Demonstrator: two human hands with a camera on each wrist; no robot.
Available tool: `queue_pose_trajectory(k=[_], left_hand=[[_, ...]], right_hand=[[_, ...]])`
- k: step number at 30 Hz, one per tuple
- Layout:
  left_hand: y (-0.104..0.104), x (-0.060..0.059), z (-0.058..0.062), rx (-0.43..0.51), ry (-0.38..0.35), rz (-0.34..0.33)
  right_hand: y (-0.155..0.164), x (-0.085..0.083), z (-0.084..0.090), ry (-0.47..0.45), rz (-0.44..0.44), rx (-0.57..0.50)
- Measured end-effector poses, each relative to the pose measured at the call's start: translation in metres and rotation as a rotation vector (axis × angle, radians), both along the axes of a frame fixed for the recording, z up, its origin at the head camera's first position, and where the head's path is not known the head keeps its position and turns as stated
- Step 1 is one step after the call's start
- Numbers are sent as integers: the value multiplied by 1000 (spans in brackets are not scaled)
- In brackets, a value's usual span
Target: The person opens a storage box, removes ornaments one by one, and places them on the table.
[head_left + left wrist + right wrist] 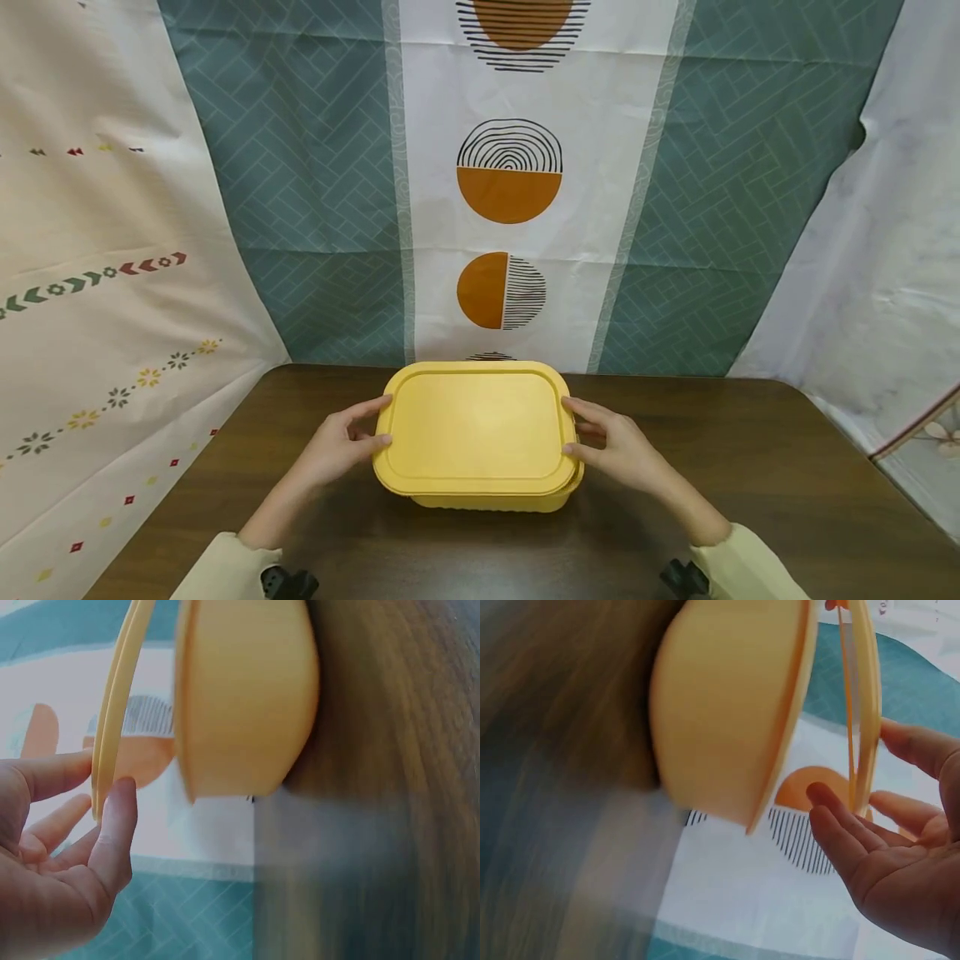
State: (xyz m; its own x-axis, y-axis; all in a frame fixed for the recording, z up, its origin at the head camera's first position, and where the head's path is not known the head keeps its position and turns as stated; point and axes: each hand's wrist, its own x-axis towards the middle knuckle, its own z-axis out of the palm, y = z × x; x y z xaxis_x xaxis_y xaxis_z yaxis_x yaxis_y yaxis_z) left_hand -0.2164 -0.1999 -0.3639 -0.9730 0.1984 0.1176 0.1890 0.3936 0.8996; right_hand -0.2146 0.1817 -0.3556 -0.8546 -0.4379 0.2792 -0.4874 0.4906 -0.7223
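Backdrop of hung printed cloths: teal herringbone panels [315, 208] flanking a white strip with orange-and-black half-circle motifs [510, 171]; cream cloth with small flower and arrow borders [90, 333] on the left side. Dark brown wooden table [750, 483] in front.

Yellow rectangular plastic container with rounded corners [487, 500] stands at table centre, toward the far edge. Its matching flat yellow plastic lid [477, 432] sits above the tub; wrist views show a gap between lid rim and tub rim, so the lid is lifted clear, not seated.

Left hand [337, 446] at lid's left edge: fingers fairly straight, thumb under the rim and fingertips [120, 799] against it, pinching the edge lightly. Right hand [618, 450] mirrors this on the right edge, thumb and fingers [829, 814] either side of the rim. Pale yellow-green sleeves [750, 567] at both wrists. Wrist views are motion-blurred.
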Motion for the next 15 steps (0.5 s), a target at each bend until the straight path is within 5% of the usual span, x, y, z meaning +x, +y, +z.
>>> queue_pose_trajectory(k=[5, 15], left_hand=[[-23, 12, 7, 88, -83, -12], [-90, 37, 13, 70, -144, -12]], right_hand=[[-19, 2, 6, -12, 33, -85], [-75, 11, 9, -56, 97, -187]])
